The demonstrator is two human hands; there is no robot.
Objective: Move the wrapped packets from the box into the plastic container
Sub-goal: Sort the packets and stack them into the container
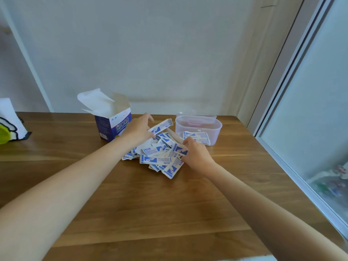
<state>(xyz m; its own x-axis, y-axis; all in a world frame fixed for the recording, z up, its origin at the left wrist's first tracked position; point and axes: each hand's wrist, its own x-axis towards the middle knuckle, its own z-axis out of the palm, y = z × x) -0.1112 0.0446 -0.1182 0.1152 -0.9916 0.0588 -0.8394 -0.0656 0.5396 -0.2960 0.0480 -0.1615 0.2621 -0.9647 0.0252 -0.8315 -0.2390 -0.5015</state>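
Soft, even daylight coming from window (308, 117) on right. Worktop (131, 204) showing faint sheen, weak shadows falling left of box (113, 127). Wide-angle lens bending edges. Packet (156, 153) print blurring slightly; scene behind glass looking hazy.

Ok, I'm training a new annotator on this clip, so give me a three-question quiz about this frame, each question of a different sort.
1. True or false: the box stands upright on the table with its top flaps open.
2. Multiple choice: where do most of the wrapped packets lie? A) inside the box B) in a loose pile on the table between both hands C) in the plastic container
3. Fill in: the right hand grips packets at the pile's ____ edge, while the left hand rests on the other side.

Key: 1 true; 2 B, only a few packets lie in the container; 3 right.
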